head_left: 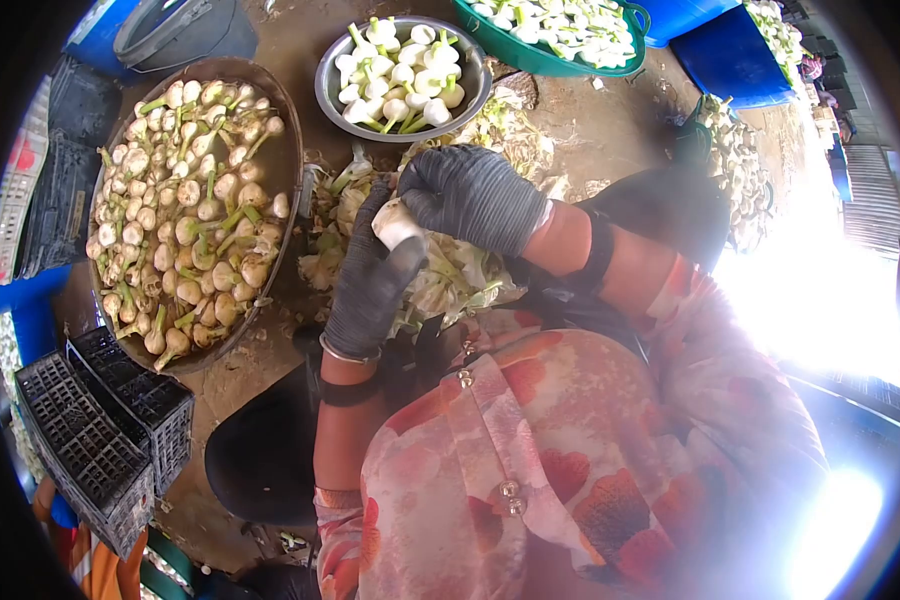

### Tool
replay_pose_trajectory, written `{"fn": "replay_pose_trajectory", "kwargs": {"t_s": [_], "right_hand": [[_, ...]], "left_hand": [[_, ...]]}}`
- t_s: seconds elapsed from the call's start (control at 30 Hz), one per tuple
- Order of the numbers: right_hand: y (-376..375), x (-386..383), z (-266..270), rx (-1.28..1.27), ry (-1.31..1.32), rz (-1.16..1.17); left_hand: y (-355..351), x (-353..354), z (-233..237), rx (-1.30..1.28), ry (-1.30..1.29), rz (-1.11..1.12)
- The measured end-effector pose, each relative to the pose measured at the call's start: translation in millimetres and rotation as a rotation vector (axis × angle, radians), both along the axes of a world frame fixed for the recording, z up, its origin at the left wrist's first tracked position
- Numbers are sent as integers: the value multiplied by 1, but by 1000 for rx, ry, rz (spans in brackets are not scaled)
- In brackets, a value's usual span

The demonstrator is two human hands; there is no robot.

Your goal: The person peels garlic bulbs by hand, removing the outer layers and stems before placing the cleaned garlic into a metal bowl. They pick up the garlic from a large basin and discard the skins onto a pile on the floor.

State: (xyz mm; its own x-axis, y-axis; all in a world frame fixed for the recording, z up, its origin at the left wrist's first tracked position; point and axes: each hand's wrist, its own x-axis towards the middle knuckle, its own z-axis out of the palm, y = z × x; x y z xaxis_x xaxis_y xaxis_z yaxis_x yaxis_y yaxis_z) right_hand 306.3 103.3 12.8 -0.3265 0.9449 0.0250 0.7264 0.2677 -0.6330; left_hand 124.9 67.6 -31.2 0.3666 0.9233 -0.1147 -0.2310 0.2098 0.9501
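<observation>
My left hand [362, 290], in a dark grey glove, is closed around a whitish garlic bulb [397, 224] held in front of my chest. My right hand [475, 198], gloved the same way, is curled into a fist against the top of that bulb. Whatever its fingers grip is hidden. Below and behind both hands lies a heap of pale, papery garlic peels and leaves [460, 275]. Just beyond the hands stands a metal bowl [483, 95] of clean white garlic bulbs with short green stems.
At the left is a wide round pan [298, 170] full of unpeeled bulbs. A green basin [545, 62] of white bulbs stands at the back. Black crates [85, 420] sit lower left, a grey bucket [185, 38] upper left, and a blue container [730, 60] upper right.
</observation>
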Motion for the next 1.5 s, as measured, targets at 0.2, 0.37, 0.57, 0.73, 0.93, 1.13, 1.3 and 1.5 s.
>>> {"fn": "replay_pose_trajectory", "kwargs": {"t_s": [0.2,0.37,0.57,0.73,0.93,1.13,1.3,1.5], "right_hand": [[15,20,-64,-78,64,240],[22,15,-118,-367,170,365],[-3,-11,-44,58,-286,400],[-4,0,-14,-253,-201,339],[7,-5,16,60,-5,176],[48,1,-32,67,122,208],[150,97,-3,266,-568,-241],[231,125,-22,151,-468,-551]], "left_hand": [[-3,10,-3,293,378,133],[-6,9,-44,440,534,294],[-2,-11,-147,-3,322,300],[10,12,-120,-325,-151,465],[19,21,-49,-533,-230,497],[5,21,-108,221,821,319],[24,27,-28,-70,516,177],[18,13,-81,37,868,-338]]}}
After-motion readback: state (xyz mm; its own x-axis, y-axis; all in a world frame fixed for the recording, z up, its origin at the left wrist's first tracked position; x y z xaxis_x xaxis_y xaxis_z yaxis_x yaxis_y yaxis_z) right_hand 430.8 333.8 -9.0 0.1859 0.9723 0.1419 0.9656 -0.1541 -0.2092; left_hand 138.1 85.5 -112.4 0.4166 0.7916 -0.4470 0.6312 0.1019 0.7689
